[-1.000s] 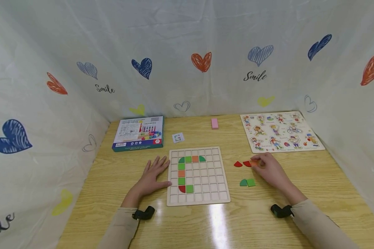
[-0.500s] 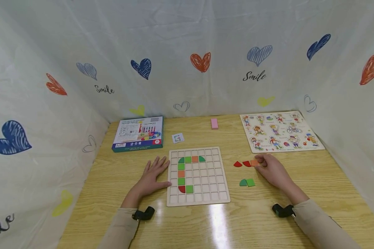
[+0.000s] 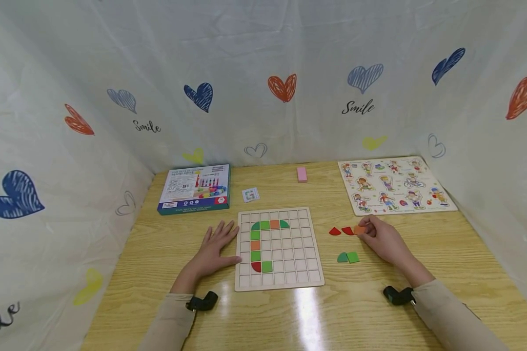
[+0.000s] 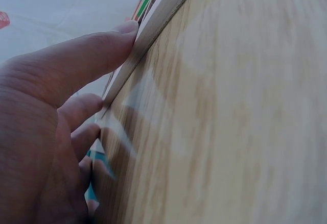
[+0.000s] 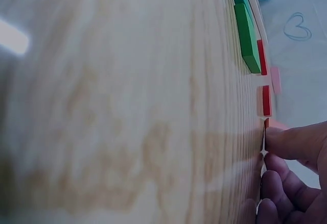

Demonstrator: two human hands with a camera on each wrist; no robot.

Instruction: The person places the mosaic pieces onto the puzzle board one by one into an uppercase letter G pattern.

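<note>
My right hand (image 3: 384, 239) pinches an orange square tile (image 3: 358, 230) between thumb and fingertips, low over the table. Just left of it lie two red quarter-circle tiles, the nearer red tile (image 3: 347, 230) close to the orange one. Nearer the front, a dark green quarter-circle tile (image 3: 342, 257) lies against a light green square tile (image 3: 353, 257). With fingers spread, my left hand (image 3: 212, 251) rests at the left edge of the wooden grid board (image 3: 292, 285); its thumb (image 4: 110, 45) touches the board's side. Green, orange and red tiles form a C-like shape in the grid.
A small pattern card (image 3: 251, 194) lies behind the board, with a boxed toy set (image 3: 195, 189) to its left. A pink block (image 3: 302, 174) is at the back. The picture puzzle board (image 3: 397, 185) lies beyond my right hand. A heart-print curtain (image 3: 263, 58) closes off the back and sides.
My right hand has shifted slightly to the right, showing more of the orange tile, which now looks a little tilted in its pinch. The left hand and the board have stayed put.
</note>
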